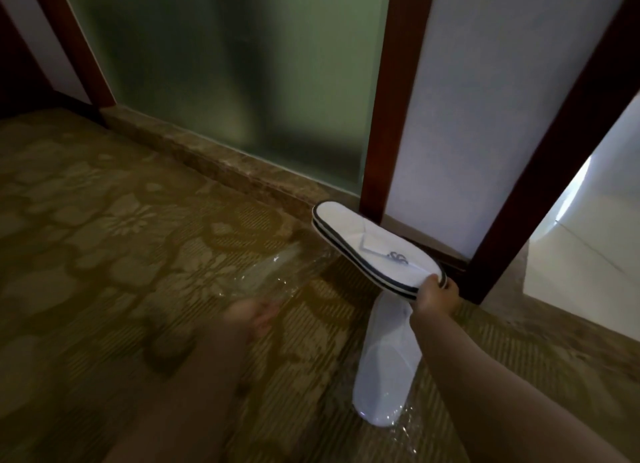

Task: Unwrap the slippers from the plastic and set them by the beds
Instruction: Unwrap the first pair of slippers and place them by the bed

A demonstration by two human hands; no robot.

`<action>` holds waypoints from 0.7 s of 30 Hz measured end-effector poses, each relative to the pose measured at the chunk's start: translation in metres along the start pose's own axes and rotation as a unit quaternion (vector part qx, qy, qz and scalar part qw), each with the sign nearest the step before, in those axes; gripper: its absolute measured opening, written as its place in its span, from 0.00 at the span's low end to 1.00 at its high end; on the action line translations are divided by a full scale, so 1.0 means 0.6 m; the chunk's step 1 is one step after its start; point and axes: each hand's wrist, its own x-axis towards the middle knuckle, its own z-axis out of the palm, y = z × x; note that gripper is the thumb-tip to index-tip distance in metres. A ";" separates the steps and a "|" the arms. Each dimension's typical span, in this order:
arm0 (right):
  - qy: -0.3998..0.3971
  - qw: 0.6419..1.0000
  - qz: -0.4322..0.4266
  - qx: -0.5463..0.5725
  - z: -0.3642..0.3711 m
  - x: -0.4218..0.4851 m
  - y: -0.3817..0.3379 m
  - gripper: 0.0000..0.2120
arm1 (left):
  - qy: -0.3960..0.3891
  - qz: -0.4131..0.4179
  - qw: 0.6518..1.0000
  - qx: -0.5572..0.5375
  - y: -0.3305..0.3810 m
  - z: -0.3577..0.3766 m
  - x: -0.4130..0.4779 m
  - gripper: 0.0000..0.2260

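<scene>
Slippers (367,244) beyond right hand (434,296) pinch

The right hand (434,294) pinches the toe end of a pair of flat white slippers (374,249) stacked together, held above the patterned carpet (104,220); the blurred left hand (252,312) grips clear plastic wrap (273,272); another wrapped slipper (388,365) hangs below the right hand; a frosted glass door (225,74) stands behind.

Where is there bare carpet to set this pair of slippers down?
Open carpet lies left, between the marble sill and the left hand. It is crowded near the right hand, which holds the slippers: clear plastic wrap and a white package hang there by the door frame.
</scene>
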 end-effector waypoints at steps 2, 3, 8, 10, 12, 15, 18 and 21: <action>-0.008 1.000 0.000 -0.006 -0.001 0.003 0.001 0.21 | -0.003 -0.006 0.999 0.043 -0.013 0.014 0.006 0.08; -0.015 1.000 0.002 -0.007 -0.001 0.005 0.001 0.21 | -0.007 -0.013 0.998 0.062 -0.017 0.019 0.004 0.08; -0.054 0.998 0.000 -0.014 0.000 0.003 -0.001 0.19 | -0.026 -0.004 0.991 0.134 -0.013 0.020 -0.002 0.06; -0.063 0.998 -0.005 -0.013 0.001 0.000 -0.004 0.18 | -0.016 0.019 0.985 0.172 -0.008 0.014 -0.008 0.12; -0.071 0.997 -0.002 -0.018 0.002 -0.004 -0.009 0.19 | -0.011 0.035 0.978 0.205 -0.003 0.005 -0.013 0.14; -0.090 0.995 -0.001 -0.038 0.003 -0.008 -0.016 0.20 | 0.020 0.092 0.973 0.210 0.006 -0.014 0.001 0.26; -0.119 0.990 -0.028 -0.076 0.008 -0.018 -0.025 0.18 | 0.120 0.187 0.938 0.266 0.019 -0.027 0.016 0.33; -0.174 0.977 -0.042 -0.113 0.018 -0.036 -0.031 0.17 | 0.131 0.290 0.873 0.370 0.031 -0.022 -0.011 0.37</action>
